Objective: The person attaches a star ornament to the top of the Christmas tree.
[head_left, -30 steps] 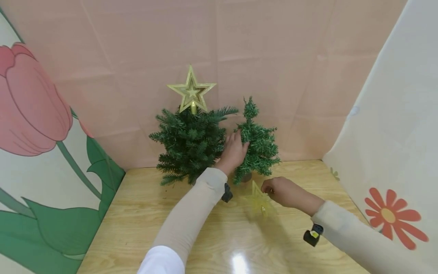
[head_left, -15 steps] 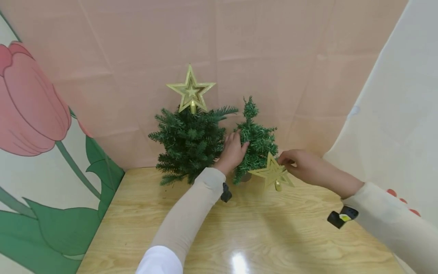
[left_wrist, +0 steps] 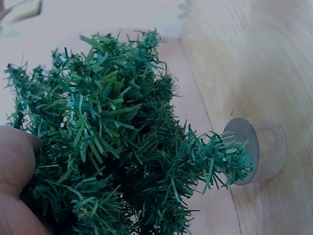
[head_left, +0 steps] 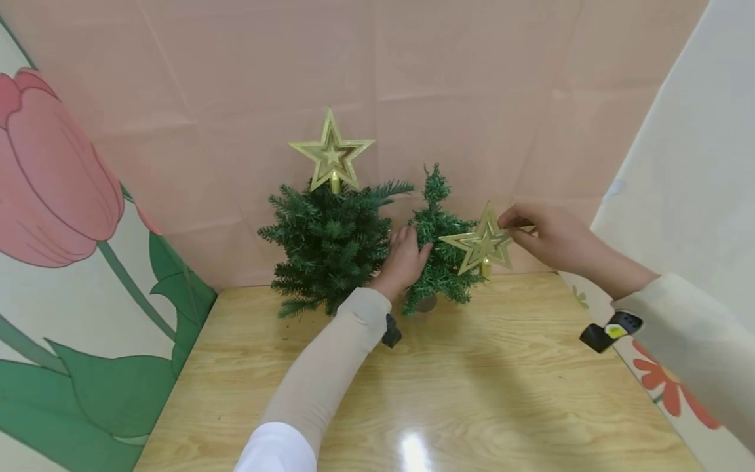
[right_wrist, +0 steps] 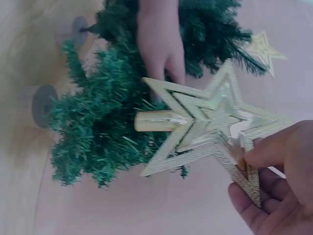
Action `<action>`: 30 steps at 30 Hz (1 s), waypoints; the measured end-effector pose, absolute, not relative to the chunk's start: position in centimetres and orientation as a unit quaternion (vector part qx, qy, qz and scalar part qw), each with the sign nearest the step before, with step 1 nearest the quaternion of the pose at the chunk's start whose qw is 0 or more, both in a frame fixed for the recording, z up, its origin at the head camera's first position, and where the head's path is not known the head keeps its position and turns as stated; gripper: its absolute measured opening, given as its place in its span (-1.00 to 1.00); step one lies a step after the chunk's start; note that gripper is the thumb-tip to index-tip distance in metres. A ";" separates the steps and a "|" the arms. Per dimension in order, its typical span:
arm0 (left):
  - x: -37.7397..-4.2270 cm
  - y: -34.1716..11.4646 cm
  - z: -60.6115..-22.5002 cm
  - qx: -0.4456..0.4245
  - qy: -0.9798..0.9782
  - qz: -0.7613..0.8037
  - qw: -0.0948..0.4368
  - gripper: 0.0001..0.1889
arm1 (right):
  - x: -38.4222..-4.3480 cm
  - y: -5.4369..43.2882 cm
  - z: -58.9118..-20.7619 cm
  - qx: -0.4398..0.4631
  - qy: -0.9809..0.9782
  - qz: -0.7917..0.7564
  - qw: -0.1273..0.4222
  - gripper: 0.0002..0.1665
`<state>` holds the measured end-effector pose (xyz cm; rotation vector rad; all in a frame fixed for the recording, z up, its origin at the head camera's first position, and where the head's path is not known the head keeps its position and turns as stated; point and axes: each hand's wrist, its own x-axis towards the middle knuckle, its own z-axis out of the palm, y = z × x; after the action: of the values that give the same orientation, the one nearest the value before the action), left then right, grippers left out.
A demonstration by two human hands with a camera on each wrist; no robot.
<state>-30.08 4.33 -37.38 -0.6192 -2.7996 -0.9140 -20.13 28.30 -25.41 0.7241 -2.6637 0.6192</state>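
My left hand [head_left: 404,259] holds the small artificial Christmas tree [head_left: 439,278] by its left side, with the fingers partly lost in the tinsel-like foliage. The thumb lies on the front of the tree. By one point, my right hand [head_left: 551,239] pinches a gold star tree topper [right_wrist: 222,120] between thumb and fingers. In the head view this star hangs in front of the small tree's right side, its socket pointing down. To the left stands a larger, darker Christmas tree [head_left: 330,242], and another gold star [head_left: 332,155] sits on its top.
Both trees stand at the back of a wooden table [head_left: 354,406], against a pink cloth backdrop [head_left: 460,78]. A round clear base with a grey disc [left_wrist: 242,139] carries the small tree. Flower-printed panels [head_left: 71,164] flank the table.
My right hand has lifted the gold star from low over the table, up and to the right, beside the small tree. The left hand has stayed on the small tree.
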 end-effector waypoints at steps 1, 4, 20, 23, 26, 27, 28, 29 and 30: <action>-30.1 4.3 -37.3 -0.206 -0.928 -0.303 0.065 -0.33 | -20.3 28.3 -25.1 0.244 -0.930 0.223 0.162 -0.81; -30.1 4.3 -37.3 -0.207 -0.928 -0.302 0.066 -0.33 | -21.0 28.1 -24.1 0.225 -0.925 0.239 0.190 -0.81; -30.1 4.6 -37.1 -0.219 -0.925 -0.301 0.071 -0.35 | -24.8 26.3 -19.6 0.091 -0.883 0.335 0.315 -0.65; -30.1 4.5 -37.2 -0.218 -0.926 -0.300 0.069 -0.35 | -25.4 25.6 -19.0 0.084 -0.875 0.347 0.329 -0.66; -30.1 4.4 -37.3 -0.213 -0.928 -0.297 0.066 -0.34 | -25.9 24.7 -18.6 0.087 -0.862 0.361 0.346 -0.68; -30.1 4.4 -37.4 -0.211 -0.929 -0.296 0.066 -0.34 | -26.1 24.4 -18.5 0.090 -0.857 0.367 0.351 -0.69; -30.1 4.4 -37.4 -0.210 -0.930 -0.295 0.067 -0.34 | -26.3 24.1 -18.4 0.092 -0.853 0.370 0.357 -0.70; -30.1 4.4 -37.5 -0.208 -0.931 -0.293 0.067 -0.34 | -26.4 23.9 -18.3 0.094 -0.849 0.373 0.362 -0.70; -30.1 4.3 -37.5 -0.208 -0.931 -0.291 0.068 -0.33 | -26.6 23.6 -18.2 0.096 -0.846 0.377 0.366 -0.71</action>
<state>-30.15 4.34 -37.50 -0.6274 -2.8061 -0.8776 -26.59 23.65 -18.20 0.2474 -2.1746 0.9683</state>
